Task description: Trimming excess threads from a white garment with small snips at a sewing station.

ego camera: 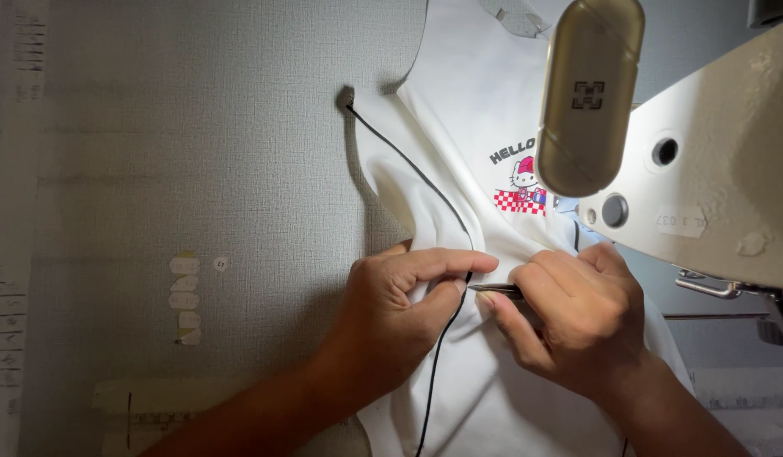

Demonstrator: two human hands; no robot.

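Note:
A white garment with a small cartoon print lies on a grey table. Along its edge runs a thin black trim. My left hand pinches the fabric and the black trim between thumb and forefinger. My right hand grips slim metal tweezers, whose tip points left at the trim, right beside my left thumb. Both hands rest on the garment, just in front of the sewing machine.
A cream sewing machine fills the upper right, with an oblong beige lamp hanging over the garment. Pale tape marks are stuck to the table at the left, and ruler strips line its left edge.

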